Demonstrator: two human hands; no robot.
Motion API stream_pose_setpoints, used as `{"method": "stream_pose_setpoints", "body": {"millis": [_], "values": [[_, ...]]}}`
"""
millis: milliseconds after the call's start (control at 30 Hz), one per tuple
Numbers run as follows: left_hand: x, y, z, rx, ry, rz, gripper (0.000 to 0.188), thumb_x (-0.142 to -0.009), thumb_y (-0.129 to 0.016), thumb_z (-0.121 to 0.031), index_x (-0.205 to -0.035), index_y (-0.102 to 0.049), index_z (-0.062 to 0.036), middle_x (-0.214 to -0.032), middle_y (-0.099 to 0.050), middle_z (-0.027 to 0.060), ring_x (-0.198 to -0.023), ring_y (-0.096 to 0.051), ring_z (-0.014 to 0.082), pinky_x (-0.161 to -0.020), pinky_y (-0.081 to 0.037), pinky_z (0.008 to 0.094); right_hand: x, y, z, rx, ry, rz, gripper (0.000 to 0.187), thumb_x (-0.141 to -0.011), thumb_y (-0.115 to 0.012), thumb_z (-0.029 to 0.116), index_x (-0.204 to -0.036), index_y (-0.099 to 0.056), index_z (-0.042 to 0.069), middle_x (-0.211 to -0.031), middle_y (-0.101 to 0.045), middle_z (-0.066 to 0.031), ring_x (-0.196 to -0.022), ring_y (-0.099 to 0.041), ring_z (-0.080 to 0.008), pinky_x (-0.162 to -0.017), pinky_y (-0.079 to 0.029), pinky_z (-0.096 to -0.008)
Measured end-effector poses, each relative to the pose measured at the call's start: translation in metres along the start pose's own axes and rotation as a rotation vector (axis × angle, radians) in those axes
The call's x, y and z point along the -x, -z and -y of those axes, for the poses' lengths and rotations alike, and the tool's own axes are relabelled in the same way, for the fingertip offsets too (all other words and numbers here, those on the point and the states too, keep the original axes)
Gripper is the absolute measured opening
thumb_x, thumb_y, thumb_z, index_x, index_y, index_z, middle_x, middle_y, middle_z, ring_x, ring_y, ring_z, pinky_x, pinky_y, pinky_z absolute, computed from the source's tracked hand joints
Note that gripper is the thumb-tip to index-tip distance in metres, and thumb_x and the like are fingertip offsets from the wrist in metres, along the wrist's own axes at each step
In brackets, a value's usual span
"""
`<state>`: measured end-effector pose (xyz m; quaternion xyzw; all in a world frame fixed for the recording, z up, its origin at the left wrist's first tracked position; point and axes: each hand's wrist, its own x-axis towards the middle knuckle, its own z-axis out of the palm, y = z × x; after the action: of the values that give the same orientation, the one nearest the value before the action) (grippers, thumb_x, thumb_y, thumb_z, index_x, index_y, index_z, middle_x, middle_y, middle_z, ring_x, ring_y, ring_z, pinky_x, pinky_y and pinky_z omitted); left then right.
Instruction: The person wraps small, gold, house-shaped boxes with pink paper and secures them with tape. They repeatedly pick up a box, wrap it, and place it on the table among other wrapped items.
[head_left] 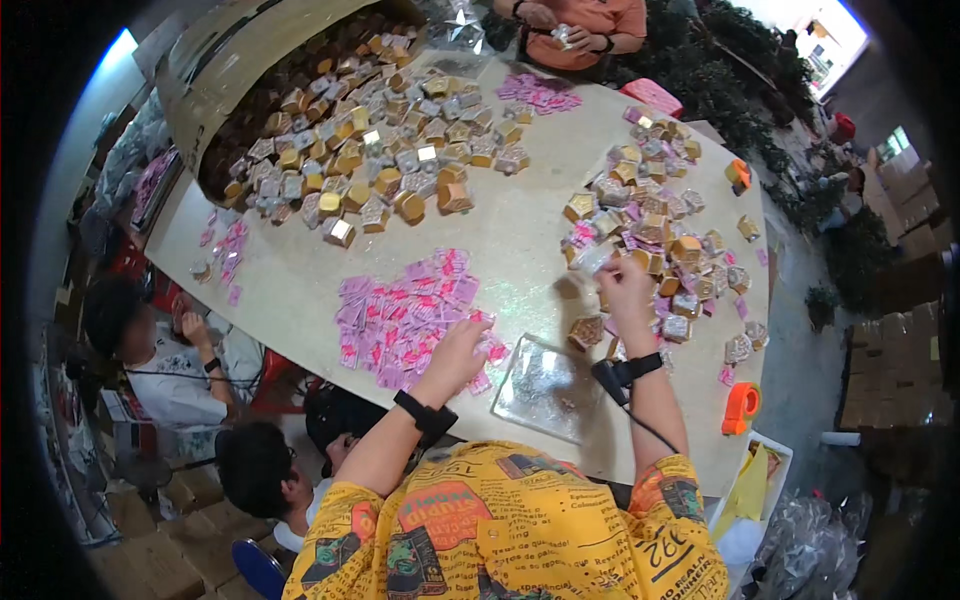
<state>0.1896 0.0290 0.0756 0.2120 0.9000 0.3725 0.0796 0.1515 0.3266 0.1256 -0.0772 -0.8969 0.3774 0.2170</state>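
My left hand (458, 352) is at the right edge of a heap of small pink printed tags (400, 310), its fingers bent together with a pink tag (483, 317) at their tips. In my right hand (626, 290) is a pale, shiny ornament (592, 258), pinched between thumb and fingers above the table; its exact shape is blurred. Close by that hand, a pile of gold and silver faceted ornaments (655, 230), mixed with pink tags, spreads along the table's right side. A flat glass-like pane with glitter on it (545, 388) lies between my forearms.
A big tipped carton (190, 90) spills many gold and silver ornaments (400, 150) over the table's far left. Orange tape rolls (741, 408) sit along the right edge. Across the table a person in orange (590, 30) handles something small; others sit at the left.
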Motion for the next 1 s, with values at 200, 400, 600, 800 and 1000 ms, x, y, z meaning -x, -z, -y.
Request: {"method": "stream_pose_setpoints", "body": {"millis": [200, 400, 600, 800, 1000], "values": [[-0.008, -0.029, 0.032, -0.292, -0.110, 0.048, 0.026, -0.075, -0.057, -0.005, -0.100, -0.062, -0.0027, -0.096, -0.059, 0.0169, -0.097, -0.055, 0.0343, -0.084, -0.045, 0.0438, 0.070, -0.031, -0.022, 0.324, 0.006, 0.852, 0.019, -0.072, -0.067, 0.023, -0.085, -0.070, 0.010, -0.083, -0.067, -0.0162, -0.079, -0.066, -0.0337, -0.071, -0.052, -0.0420], [-0.012, -0.054, 0.032, -0.483, -0.282, 0.176, 0.023, -0.080, -0.053, -0.008, -0.102, -0.062, -0.0052, -0.105, -0.057, 0.0150, -0.104, -0.053, 0.0299, -0.088, -0.040, 0.0453, 0.156, -0.069, -0.015, 0.282, 0.186, 0.890, 0.018, -0.073, -0.063, 0.013, -0.088, -0.064, 0.003, -0.087, -0.062, -0.0197, -0.084, -0.062, -0.0381, -0.075, -0.051, -0.0456], [-0.020, -0.050, 0.041, -0.613, -0.290, 0.173, 0.019, -0.080, -0.057, -0.014, -0.097, -0.062, -0.0070, -0.107, -0.058, 0.0125, -0.107, -0.053, 0.0274, -0.091, -0.039, 0.0441, 0.159, -0.102, -0.016, 0.099, 0.061, 0.872, 0.017, -0.074, -0.063, 0.010, -0.087, -0.064, -0.001, -0.089, -0.061, -0.0234, -0.084, -0.061, -0.0393, -0.075, -0.050, -0.0459], [-0.026, -0.024, 0.041, -0.541, -0.290, 0.041, 0.031, -0.071, -0.070, -0.022, -0.094, -0.062, -0.0035, -0.102, -0.058, 0.0125, -0.105, -0.053, 0.0279, -0.092, -0.039, 0.0419, 0.156, -0.103, -0.003, 0.074, 0.034, 0.850, 0.016, -0.074, -0.063, 0.017, -0.079, -0.069, 0.003, -0.082, -0.065, -0.0192, -0.076, -0.063, -0.0383, -0.071, -0.051, -0.0459], [-0.023, -0.005, 0.042, -0.053, -0.009, -0.206, 0.042, -0.066, -0.079, -0.027, -0.097, -0.065, -0.0027, -0.095, -0.062, 0.0126, -0.092, -0.058, 0.0307, -0.083, -0.046, 0.0405, 0.146, -0.070, 0.012, 0.032, 0.102, 0.702, 0.014, -0.076, -0.065, 0.018, -0.080, -0.069, 0.005, -0.082, -0.065, -0.0160, -0.075, -0.063, -0.0337, -0.068, -0.050, -0.0423]]}}
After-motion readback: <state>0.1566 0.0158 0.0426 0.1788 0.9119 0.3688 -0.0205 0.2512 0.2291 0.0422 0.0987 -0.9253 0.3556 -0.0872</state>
